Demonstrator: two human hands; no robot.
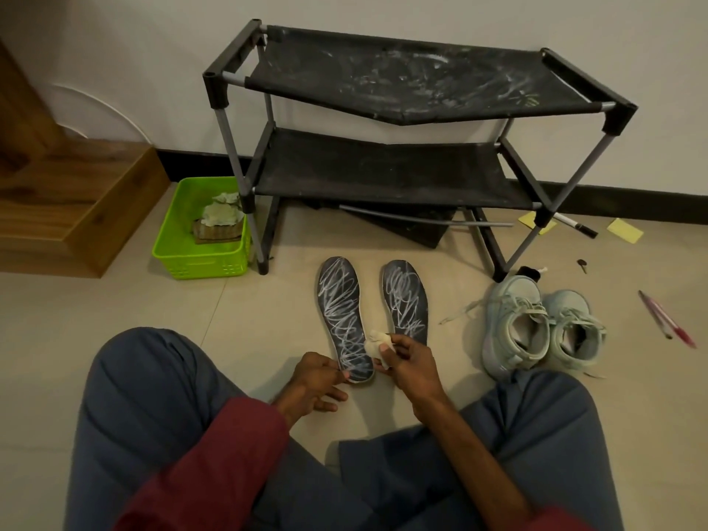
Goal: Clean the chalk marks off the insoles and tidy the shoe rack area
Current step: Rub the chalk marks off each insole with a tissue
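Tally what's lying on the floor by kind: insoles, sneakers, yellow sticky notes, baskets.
Chalk-marked insoles: 2
Pale green sneakers: 2
Yellow sticky notes: 2
Green basket: 1
Total: 7

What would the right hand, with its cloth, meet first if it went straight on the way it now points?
Probably the left insole: the right hand points forward and left, its cloth beside that insole's heel edge. Its height above the floor is unclear, so it might pass over.
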